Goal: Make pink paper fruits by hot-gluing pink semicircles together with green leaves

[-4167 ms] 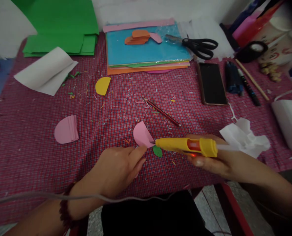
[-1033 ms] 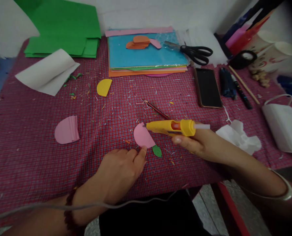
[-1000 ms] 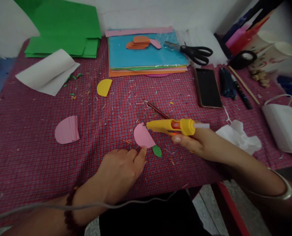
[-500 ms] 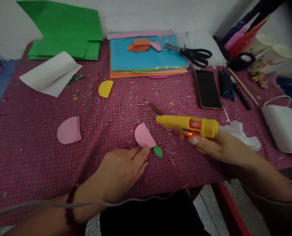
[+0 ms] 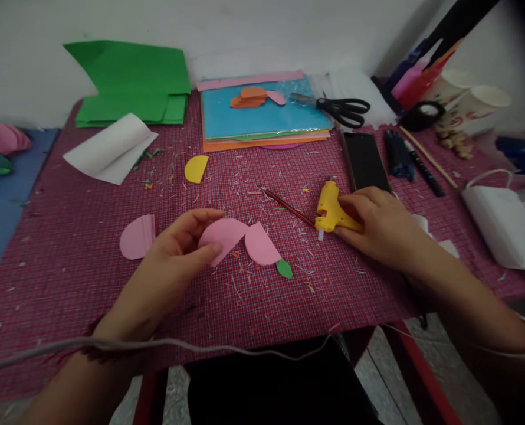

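Observation:
My left hand [image 5: 178, 248] pinches a pink paper half-round [image 5: 222, 233] between thumb and fingers. Its right tip meets or overlaps the corner of another pink half-round [image 5: 261, 245] on the cloth, which has a small green paper leaf [image 5: 284, 268] at its lower corner. Closed around the handle of a yellow glue gun [image 5: 330, 206], my right hand [image 5: 373, 221] rests just below the phone. A clear glue stick pokes out of the gun's rear end. A stack of pink half-rounds [image 5: 136, 237] lies left of my left hand.
A pencil [image 5: 289, 208] lies beside the glue gun. Behind are a yellow paper piece [image 5: 196, 169], coloured sheets [image 5: 227, 121], scissors [image 5: 342, 109] and a phone [image 5: 365, 159]. A white box-shaped device [image 5: 505, 224] stands right. A cord [image 5: 169, 342] crosses in front.
My left hand has moved left and now holds a pink half-round. The glue gun has been turned and lowered near the phone in my right hand. The view has shifted slightly.

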The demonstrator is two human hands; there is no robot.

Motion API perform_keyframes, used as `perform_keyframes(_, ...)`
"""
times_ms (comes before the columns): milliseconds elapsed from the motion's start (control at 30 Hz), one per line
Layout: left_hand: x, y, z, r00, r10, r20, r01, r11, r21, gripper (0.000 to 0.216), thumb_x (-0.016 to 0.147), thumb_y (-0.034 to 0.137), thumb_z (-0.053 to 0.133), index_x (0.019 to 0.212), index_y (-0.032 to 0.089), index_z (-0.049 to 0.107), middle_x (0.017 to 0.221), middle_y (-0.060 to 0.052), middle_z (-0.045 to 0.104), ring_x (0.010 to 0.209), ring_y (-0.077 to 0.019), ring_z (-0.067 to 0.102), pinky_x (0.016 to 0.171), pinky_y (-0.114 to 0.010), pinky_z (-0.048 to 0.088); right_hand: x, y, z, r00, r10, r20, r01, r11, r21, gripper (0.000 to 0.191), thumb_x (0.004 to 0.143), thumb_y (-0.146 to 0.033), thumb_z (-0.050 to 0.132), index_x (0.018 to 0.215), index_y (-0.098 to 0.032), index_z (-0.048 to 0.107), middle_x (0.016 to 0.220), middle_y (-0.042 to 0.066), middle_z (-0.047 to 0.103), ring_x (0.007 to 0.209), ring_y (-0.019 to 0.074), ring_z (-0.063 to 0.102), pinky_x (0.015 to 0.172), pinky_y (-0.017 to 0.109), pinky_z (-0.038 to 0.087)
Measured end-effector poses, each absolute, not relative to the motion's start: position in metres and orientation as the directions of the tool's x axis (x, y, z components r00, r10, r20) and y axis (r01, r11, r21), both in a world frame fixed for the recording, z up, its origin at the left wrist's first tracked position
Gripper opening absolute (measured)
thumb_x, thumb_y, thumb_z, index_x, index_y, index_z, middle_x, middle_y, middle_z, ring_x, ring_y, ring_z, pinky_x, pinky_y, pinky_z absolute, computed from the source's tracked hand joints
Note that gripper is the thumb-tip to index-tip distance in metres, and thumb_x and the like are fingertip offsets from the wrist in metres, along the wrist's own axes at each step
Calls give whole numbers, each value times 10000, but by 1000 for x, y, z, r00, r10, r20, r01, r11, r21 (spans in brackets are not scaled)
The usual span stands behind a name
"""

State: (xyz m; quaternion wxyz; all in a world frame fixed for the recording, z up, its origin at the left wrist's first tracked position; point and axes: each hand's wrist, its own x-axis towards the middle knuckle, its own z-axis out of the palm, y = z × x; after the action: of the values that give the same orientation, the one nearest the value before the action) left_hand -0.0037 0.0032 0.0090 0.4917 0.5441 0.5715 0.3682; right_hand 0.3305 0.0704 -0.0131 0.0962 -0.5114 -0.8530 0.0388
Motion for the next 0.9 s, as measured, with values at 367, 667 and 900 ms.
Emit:
perform_keyframes(367,22,5,-6,47,978,-202,-148,207,967,173,727,165,729,814,161,580,703,41,651,579,-52,597,563,-153,517,226,42,20,-606,789,-104,295,102,-950,167,893,-292,520,989,-170,582,846,30,638,751,148,609,647,274,492)
perform_keyframes(667,20,2,-9,188,890,416,513,-450,731,405,754,156,689,1132,211,555,1081,-67,629,961,-189,631,808,-359,567,209,55,11,-571,745,-346,185,-294,-938,122,853,-160,551,731,-160,547,538,-60,538,438,51,483,419,168,378)
perform_keyframes(900,4,-3,-6,592,458,663,630,-776,-27,282,759,95,713,1001,217,635,946,-23,651,879,-176,597,817,-356,527,216,56,16,-605,696,-386,193,-342,-920,151,898,-214,484,756,-173,517,560,-44,566,437,66,501,394,176,373)
